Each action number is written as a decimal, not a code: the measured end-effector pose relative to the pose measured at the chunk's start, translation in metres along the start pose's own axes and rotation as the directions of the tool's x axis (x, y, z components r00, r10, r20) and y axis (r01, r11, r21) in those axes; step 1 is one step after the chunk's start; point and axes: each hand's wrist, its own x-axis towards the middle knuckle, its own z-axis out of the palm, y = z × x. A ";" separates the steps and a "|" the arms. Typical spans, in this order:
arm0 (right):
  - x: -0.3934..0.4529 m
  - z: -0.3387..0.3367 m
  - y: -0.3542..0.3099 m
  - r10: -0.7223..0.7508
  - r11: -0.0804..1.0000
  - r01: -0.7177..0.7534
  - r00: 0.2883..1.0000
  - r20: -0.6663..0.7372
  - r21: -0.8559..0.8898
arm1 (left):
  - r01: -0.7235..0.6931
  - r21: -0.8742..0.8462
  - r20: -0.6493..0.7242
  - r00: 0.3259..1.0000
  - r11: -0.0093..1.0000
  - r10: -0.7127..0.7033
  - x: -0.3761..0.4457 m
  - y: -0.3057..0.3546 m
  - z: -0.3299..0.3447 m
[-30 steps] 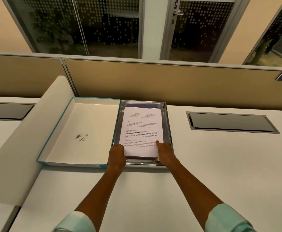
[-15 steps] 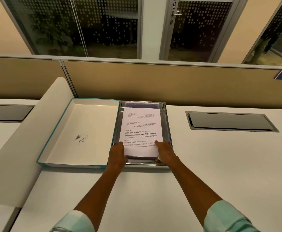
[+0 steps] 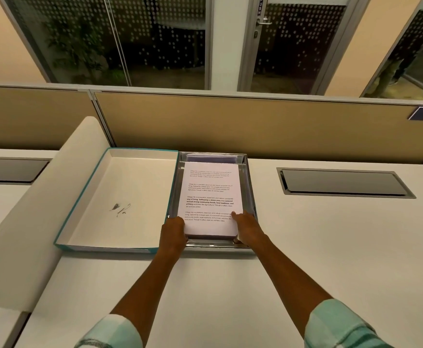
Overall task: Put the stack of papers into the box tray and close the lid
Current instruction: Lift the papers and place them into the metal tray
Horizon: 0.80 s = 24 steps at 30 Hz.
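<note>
The lid (image 3: 120,199) lies open, inside up, just left of the tray (image 3: 251,197). Left hand (image 3: 172,233) and right hand (image 3: 247,228) both grip the near corners of the papers (image 3: 209,197), which sit inside the tray. Step: placing, approx. done. Next: let go, then fold the lid over w/o catching pages.
</note>
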 end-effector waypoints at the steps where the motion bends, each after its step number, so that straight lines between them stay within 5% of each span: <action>1: -0.005 0.000 -0.002 -0.010 0.999 0.010 1.000 0.006 -0.031 | -0.004 -0.003 -0.002 1.000 1.000 0.004 0.000 -0.001 0.000; 8: -0.005 -0.002 0.008 -0.300 0.837 0.286 0.953 0.045 -0.467 | -0.008 -0.040 0.011 1.000 0.999 0.008 -0.001 0.002 0.000; 17: -0.013 0.005 0.001 -0.311 0.786 0.278 0.950 0.037 -0.551 | -0.037 -0.052 0.070 0.997 0.998 0.040 0.006 0.019 -0.018; 21: -0.023 0.014 -0.011 -0.455 0.764 0.392 0.890 0.001 -0.512 | -0.079 -0.217 -0.132 0.990 0.973 0.051 0.007 0.022 -0.050; 24: -0.034 0.032 -0.025 -0.580 0.743 0.537 0.815 0.017 -0.400 | -0.040 -0.452 -0.328 0.936 0.891 -0.124 0.004 0.006 -0.082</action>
